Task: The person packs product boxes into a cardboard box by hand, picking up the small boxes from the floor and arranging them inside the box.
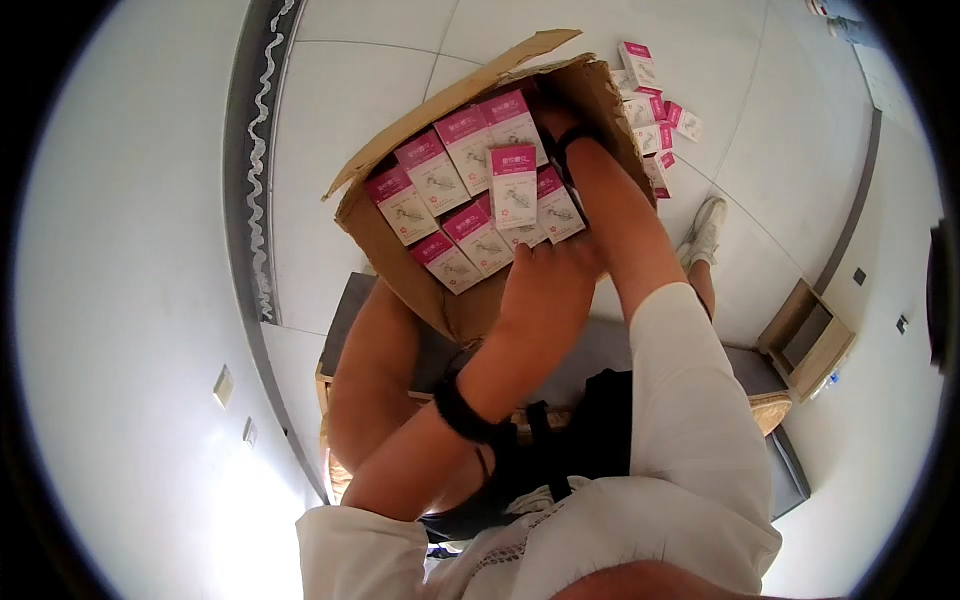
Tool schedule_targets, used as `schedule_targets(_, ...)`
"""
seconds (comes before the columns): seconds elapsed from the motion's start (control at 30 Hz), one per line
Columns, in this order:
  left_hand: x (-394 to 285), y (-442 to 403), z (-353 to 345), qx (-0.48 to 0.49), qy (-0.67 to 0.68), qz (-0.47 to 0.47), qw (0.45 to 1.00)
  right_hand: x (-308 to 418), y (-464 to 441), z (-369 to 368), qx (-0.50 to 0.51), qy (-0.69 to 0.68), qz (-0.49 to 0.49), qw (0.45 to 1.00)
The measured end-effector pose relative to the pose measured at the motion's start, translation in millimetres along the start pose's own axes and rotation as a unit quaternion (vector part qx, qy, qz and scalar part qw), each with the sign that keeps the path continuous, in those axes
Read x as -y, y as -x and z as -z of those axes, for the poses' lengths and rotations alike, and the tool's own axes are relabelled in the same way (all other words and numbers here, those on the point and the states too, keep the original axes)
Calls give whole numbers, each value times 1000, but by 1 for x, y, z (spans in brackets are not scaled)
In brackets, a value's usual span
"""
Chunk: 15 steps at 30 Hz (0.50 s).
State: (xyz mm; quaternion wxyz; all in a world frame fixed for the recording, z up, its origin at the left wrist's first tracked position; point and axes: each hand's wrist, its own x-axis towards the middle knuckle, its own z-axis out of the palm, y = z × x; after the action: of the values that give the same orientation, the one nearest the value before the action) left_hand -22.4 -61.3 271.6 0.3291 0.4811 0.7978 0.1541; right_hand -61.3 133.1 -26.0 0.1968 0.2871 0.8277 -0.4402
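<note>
A brown cardboard carton (400, 275) stands open before me, holding rows of small pink-and-white boxes (430, 175). One pink-and-white box (514, 187) lies on top of the others. My left hand (553, 272) reaches over the carton's near side, back up. Its fingers are slightly apart and touch the lower ends of the nearest boxes, with the fingertips partly hidden. My right hand (549, 108) is deep in the carton's far right corner, beside the boxes. Shadow and the wrist hide its fingers, so whatever it touches is out of sight.
Several more pink-and-white boxes (652, 110) lie loosely piled on the tiled floor (740, 60) right of the carton. A raised carton flap (450, 105) stands along the far left side. A grey bench (350, 310) is under me, and a wooden frame (808, 340) stands at right.
</note>
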Motion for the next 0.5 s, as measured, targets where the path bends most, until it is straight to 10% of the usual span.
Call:
schedule_targets(0.1,-4,4,0,47,-11,-13,999,-16,4,-8,-96,-34,1,995)
schedule_targets(0.3,3,4,-3,67,-38,-14,997,-8,-1,3,50,250,39,966)
schedule_targets(0.43,53,-14,-36,52,-66,57,995,-32,7,5,-59,-19,109,992)
schedule_targets(0.5,66,-24,-49,69,-67,148,984,28,44,38,-28,78,64,994)
